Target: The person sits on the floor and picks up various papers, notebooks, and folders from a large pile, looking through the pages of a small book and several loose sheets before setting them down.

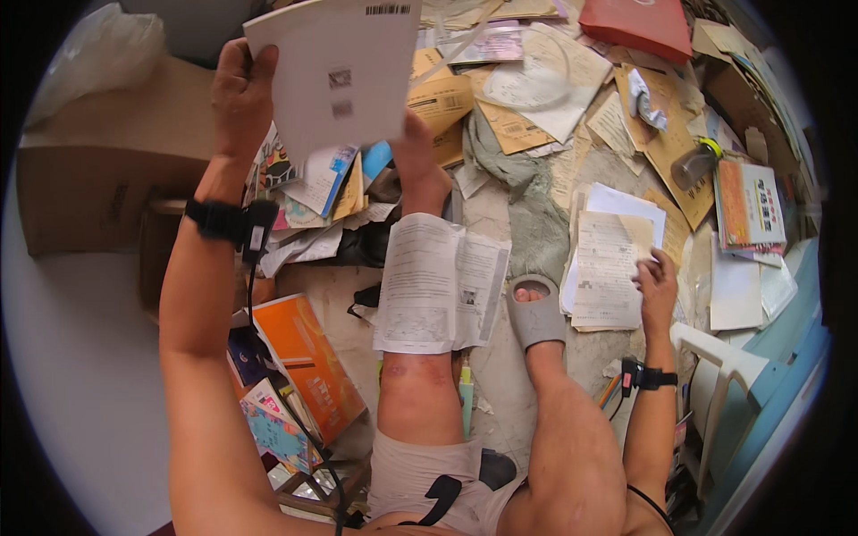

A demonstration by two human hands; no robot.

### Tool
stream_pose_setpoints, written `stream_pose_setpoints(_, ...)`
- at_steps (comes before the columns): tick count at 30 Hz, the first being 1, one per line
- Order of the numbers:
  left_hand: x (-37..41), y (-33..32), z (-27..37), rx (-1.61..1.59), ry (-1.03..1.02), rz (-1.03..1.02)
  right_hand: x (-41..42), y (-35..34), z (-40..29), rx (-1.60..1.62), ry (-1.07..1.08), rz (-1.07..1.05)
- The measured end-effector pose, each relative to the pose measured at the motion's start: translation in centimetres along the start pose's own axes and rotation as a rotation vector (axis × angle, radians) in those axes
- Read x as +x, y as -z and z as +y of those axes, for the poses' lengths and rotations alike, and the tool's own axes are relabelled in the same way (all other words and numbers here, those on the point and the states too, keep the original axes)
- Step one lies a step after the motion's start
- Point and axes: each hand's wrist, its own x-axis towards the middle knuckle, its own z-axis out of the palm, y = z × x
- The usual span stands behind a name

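Note:
My left hand (242,94) grips the left edge of a white booklet (301,87), thumb on its face. The booklet's pale face bears a barcode and small printed codes. My right hand (657,281) is at the right edge of a printed sheet (606,281) atop a paper pile; its fingers are curled and touch the sheet's edge, but whether they pinch it cannot be made out. An unfolded printed paper (422,288) lies across my outstretched leg, below the booklet.
Brown envelopes (446,100) and loose papers cover the floor ahead. Books lie at left, near an orange box (312,368) and a cardboard box (100,194). At right are a bottle (694,164), a book stack (747,204) and a white plastic chair (720,362). A red bag (633,27) lies far back.

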Motion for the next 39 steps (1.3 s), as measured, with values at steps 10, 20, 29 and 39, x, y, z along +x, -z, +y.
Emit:
stream_pose_setpoints(10, -14.7, -18.3, 2.3, -0.632, 0.707, -0.165, -0.1, -9.6, -10.1, 0.769, -0.194, -0.676)
stream_pose_setpoints(20, -23.4, -23.4, 5.8, -1.002, 1.371, -0.442, -1.5, -1.9, -8.9, 0.353, -0.112, -0.454)
stream_pose_setpoints(29, -22.9, -24.6, 8.2, -1.052, 1.262, -0.643, 0.1, -0.7, -8.3, -0.183, 0.494, -0.183)
stream_pose_setpoints(39, -26.5, -27.4, 7.0, -0.794, 1.115, -0.458, -1.6, -4.7, -4.2, 1.03, -0.372, -0.281)
